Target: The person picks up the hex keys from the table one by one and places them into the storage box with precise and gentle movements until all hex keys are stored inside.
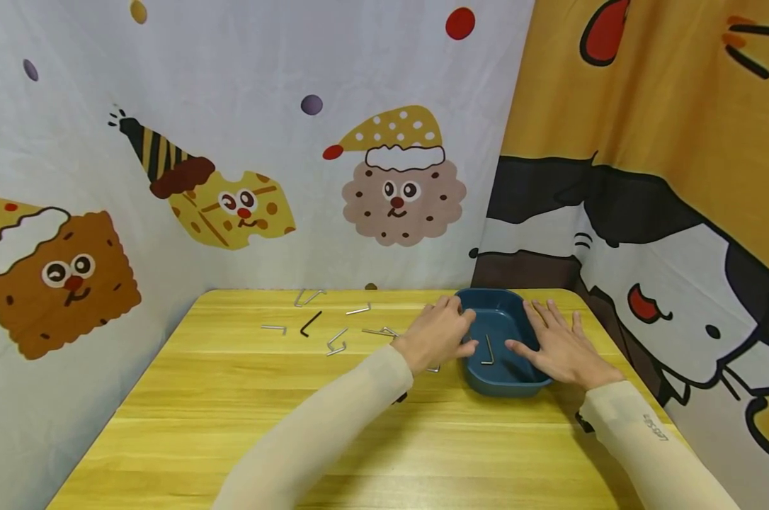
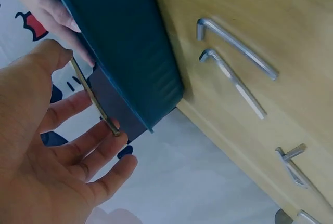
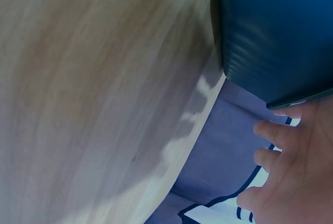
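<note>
Tray [image 1: 507, 388], blue, on wooden table [image 1: 231, 439]
Left hand [image 1: 437, 331] — thumb and fingertips pinching a metal hex key [image 2: 94, 97] at the tray's left rim; right hand [image 1: 563, 347] — fingers spread wide at the right rim; one silver hex key [image 1: 489, 350] lying inside the tray; loose silver keys [image 1: 357, 310] and one black key [image 1: 311, 323] scattered on the table to the left
</note>
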A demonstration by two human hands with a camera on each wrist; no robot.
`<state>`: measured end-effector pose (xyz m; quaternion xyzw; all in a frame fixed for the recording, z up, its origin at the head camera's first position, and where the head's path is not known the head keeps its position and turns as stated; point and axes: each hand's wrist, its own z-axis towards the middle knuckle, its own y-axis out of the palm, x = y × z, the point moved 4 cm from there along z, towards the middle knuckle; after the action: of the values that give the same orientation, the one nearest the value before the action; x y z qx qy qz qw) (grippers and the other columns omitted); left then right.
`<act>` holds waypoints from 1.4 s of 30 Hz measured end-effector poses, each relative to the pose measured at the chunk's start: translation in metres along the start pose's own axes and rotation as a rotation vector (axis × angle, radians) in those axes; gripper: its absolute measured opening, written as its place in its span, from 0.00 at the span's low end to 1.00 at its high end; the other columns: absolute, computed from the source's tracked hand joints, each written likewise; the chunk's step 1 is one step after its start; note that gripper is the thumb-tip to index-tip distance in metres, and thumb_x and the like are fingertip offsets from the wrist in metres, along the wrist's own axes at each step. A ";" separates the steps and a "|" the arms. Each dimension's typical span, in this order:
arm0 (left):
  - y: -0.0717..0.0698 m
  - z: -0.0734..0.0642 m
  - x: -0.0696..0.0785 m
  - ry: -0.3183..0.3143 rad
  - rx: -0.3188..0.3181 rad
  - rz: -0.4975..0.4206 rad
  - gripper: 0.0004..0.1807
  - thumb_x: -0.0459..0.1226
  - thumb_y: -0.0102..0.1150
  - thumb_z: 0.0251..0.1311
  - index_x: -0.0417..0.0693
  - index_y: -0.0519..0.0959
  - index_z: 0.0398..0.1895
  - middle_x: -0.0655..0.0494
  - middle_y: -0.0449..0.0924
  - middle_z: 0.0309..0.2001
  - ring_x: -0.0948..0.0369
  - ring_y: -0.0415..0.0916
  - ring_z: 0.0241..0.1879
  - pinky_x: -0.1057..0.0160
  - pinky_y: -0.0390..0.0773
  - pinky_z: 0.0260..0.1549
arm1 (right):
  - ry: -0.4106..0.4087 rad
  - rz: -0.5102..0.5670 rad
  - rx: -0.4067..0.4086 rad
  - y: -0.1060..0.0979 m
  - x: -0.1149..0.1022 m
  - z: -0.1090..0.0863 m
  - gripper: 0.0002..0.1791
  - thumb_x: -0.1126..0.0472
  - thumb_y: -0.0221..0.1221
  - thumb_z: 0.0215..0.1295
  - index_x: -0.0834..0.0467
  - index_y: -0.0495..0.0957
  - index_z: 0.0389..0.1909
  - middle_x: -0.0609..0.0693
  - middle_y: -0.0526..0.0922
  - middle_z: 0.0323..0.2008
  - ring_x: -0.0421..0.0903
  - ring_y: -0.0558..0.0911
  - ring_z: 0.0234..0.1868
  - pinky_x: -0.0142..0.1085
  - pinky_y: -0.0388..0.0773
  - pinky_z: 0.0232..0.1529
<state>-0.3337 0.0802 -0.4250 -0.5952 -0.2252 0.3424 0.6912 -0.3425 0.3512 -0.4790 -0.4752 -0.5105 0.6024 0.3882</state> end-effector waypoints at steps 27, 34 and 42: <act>-0.001 0.041 0.023 0.022 -0.233 0.067 0.33 0.67 0.58 0.86 0.67 0.78 0.84 0.57 0.80 0.79 0.56 0.79 0.75 0.48 0.85 0.77 | -0.003 0.014 -0.008 -0.002 -0.003 -0.001 0.64 0.22 0.54 0.84 0.64 0.45 0.97 0.74 0.51 0.93 0.81 0.45 0.94 0.89 0.34 0.85; 0.003 0.046 0.022 0.008 -0.261 0.052 0.34 0.67 0.60 0.84 0.68 0.78 0.84 0.57 0.80 0.79 0.56 0.79 0.75 0.47 0.83 0.78 | -0.003 0.013 -0.006 0.000 -0.002 0.000 0.64 0.21 0.54 0.84 0.64 0.45 0.97 0.74 0.51 0.94 0.80 0.45 0.94 0.89 0.35 0.85; 0.003 0.046 0.021 0.010 -0.251 0.058 0.33 0.65 0.57 0.87 0.68 0.76 0.87 0.58 0.79 0.79 0.57 0.79 0.76 0.46 0.84 0.77 | -0.007 0.013 -0.005 -0.001 -0.005 0.000 0.63 0.22 0.55 0.84 0.64 0.46 0.96 0.73 0.52 0.94 0.80 0.46 0.94 0.89 0.36 0.85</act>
<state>-0.3539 0.1265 -0.4209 -0.6851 -0.2455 0.3282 0.6022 -0.3412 0.3467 -0.4773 -0.4774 -0.5103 0.6051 0.3814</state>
